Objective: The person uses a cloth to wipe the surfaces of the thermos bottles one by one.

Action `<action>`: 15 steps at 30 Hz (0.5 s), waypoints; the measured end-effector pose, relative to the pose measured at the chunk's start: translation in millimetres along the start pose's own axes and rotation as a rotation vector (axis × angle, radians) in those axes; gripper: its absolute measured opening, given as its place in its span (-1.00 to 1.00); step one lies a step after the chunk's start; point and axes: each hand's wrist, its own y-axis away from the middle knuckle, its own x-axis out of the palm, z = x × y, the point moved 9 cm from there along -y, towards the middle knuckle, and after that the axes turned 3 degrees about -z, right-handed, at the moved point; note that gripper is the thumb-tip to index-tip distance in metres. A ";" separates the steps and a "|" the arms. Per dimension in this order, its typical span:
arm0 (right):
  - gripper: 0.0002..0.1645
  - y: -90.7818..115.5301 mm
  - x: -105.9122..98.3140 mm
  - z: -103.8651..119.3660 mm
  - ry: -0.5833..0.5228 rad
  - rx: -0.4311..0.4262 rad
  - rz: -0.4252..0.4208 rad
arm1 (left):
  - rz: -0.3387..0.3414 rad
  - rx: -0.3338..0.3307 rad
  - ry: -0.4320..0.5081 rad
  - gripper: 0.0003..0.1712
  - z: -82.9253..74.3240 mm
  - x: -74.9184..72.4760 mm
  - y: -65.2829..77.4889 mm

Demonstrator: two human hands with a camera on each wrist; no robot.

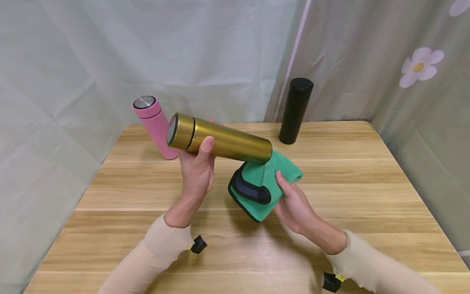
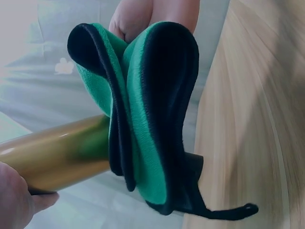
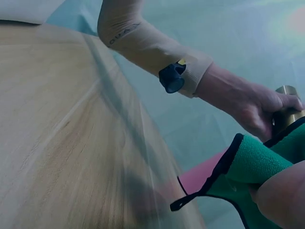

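Note:
My left hand (image 1: 198, 171) grips a gold thermos flask (image 1: 231, 141) near its lidded end, holding it above the table, tilted with its base down to the right. A green cloth (image 1: 262, 183) with black edging hangs from my right hand (image 1: 297, 206), which pinches it between thumb and fingers. The cloth's upper part meets the flask's base end in the head view. In the left wrist view the folded cloth (image 2: 138, 109) covers the flask's far end, so their contact is partly hidden. The right wrist view shows the cloth (image 3: 257, 162) close up beside the right fingers.
A pink thermos flask (image 1: 158, 130) stands at the back left of the wooden table (image 1: 367, 196). Toward the back right stands a black thermos flask (image 1: 295, 110). A pale curtain (image 1: 202, 61) hangs behind the table, and more curtain is along both sides.

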 end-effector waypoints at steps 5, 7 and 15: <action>-0.46 5.1 -2.6 0.6 0.059 -0.019 -0.042 | -0.007 -0.010 -0.007 -0.28 1.1 -2.2 -0.3; -0.49 6.4 -5.2 1.2 0.088 -0.033 -0.059 | -0.007 -0.014 -0.015 -0.26 0.9 -2.0 0.1; -0.57 11.2 -12.1 6.2 0.137 -0.066 -0.076 | -0.005 -0.036 -0.120 -0.46 0.2 -3.2 3.1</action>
